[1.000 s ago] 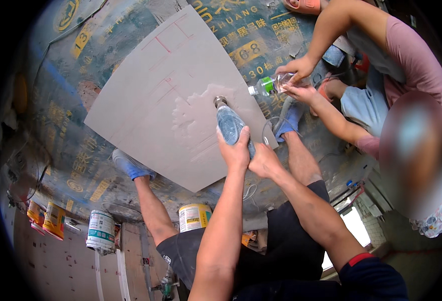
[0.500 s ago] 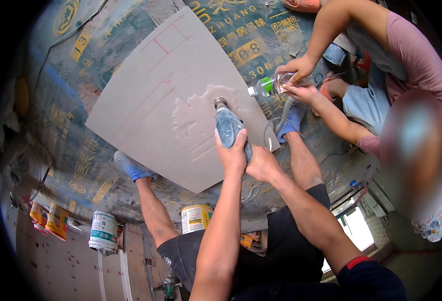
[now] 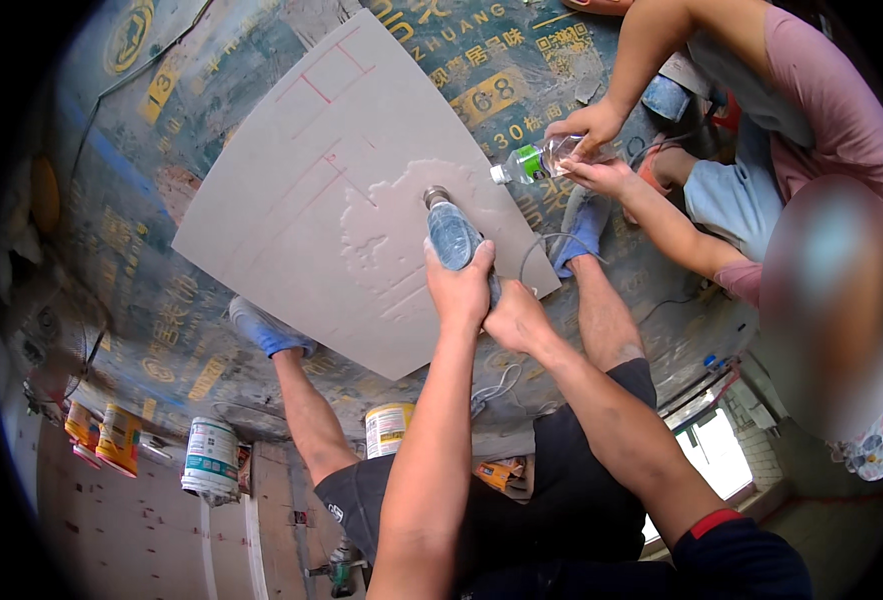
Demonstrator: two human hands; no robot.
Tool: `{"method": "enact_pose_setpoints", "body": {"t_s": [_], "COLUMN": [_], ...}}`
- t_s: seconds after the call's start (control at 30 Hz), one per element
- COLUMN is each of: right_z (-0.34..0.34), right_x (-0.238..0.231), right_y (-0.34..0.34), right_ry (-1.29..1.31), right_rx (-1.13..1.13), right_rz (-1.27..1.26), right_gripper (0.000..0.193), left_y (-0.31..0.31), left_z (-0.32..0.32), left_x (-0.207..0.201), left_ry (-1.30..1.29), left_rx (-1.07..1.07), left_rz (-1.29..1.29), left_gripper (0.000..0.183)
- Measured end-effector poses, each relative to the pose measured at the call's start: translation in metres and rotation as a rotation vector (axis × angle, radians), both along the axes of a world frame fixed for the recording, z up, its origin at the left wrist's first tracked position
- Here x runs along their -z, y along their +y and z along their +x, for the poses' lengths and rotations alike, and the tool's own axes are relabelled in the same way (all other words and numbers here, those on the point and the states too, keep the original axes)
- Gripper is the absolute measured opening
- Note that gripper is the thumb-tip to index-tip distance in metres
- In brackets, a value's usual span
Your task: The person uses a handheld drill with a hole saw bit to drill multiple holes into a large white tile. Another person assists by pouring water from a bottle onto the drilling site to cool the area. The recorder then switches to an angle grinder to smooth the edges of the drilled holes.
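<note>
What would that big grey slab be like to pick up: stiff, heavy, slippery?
The slab is probably heavy and awkward, since it spreads wide between the feet. It is likely slippery around the wet-looking patch. It seems stiff, lying flat under the tool.

Soft, even light falls on the tile [image 3: 261, 190], the brightest broad surface, with faint shadows. Its wet patch [image 3: 371, 235] carries a slight sheen. The window [image 3: 713, 452] at lower right glares white, its detail washed out, while the shorts [image 3: 571, 480] sink to near black. The tool [image 3: 453, 238] looks fairly sharp; a smooth blur covers the co-worker's head [image 3: 833, 310]. Fisheye distortion bows the tile's edges, and the corners fall to black.
</note>
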State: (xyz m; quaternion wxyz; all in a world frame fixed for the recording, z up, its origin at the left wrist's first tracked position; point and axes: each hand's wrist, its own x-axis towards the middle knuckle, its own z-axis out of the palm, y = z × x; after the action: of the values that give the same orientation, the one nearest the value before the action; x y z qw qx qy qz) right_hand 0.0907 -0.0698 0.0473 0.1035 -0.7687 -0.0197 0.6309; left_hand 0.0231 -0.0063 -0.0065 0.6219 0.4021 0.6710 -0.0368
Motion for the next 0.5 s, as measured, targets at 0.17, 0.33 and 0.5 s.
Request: {"method": "enact_pose_setpoints", "body": {"t_s": [0.17,0.33,0.5], "right_z": [-0.003,-0.010,-0.010], "right_x": [0.001,0.004,0.004], "right_y": [0.004,0.005,-0.003], "right_ry": [-0.005,-0.025,0.003], "right_rx": [0.006,0.056,0.066], "right_rz": [-0.030,-0.023,-0.015], "right_gripper": [0.029,0.030,0.033], "left_y": [0.006,0.016,0.007], "left_z": [-0.003,0.000,-0.004], "left_x": [0.003,0.000,0.002], "left_ry": [0.006,0.013,0.011], "left_rx": [0.033,0.037,0.069], "left_rz": [-0.042,-0.114,-0.029], "left_gripper": [0.051,0.050,0.047]}}
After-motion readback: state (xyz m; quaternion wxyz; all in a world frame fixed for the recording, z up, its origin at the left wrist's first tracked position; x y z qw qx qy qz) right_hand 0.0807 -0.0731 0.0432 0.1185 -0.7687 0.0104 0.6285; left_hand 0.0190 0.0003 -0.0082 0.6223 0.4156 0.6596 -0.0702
